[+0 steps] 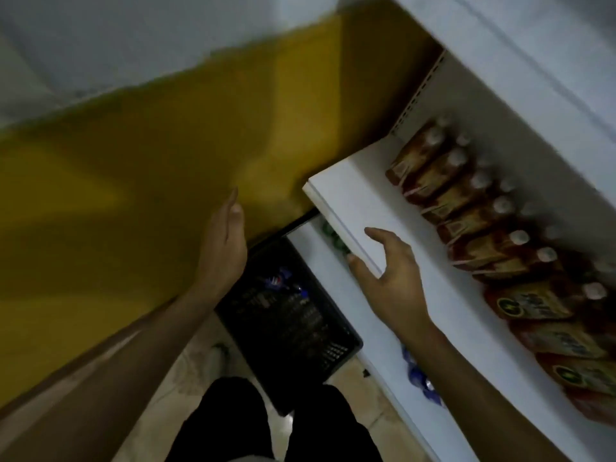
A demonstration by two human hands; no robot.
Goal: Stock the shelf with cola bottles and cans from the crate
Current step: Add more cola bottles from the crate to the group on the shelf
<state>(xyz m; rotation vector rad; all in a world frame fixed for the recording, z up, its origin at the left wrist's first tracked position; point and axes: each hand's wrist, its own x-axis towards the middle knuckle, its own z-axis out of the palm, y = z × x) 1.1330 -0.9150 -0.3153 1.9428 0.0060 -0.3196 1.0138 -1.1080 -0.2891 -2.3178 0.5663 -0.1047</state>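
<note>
A black plastic crate (pixel 320 348) stands on the floor below me, with blue-labelled cola items (pixel 278 285) lying at its far end. My left hand (pixel 223 241) hangs above the crate's left side, fingers straight, holding nothing. My right hand (pixel 390 278) rests on the front edge of the white shelf (pixel 353 201), thumb under the lip and fingers spread over the top, holding nothing. Blue cola cans or bottles (pixel 418 378) show on the lower shelf, partly hidden by my right forearm. The frame is blurred.
Rows of brown and red labelled bottles with white caps (pixel 466 208) fill the back of the white shelf. Green bottle tops (pixel 333 235) peek from under its edge. A yellow wall (pixel 150 161) is on the left. My legs in dark trousers (pixel 266 425) stand beside the crate.
</note>
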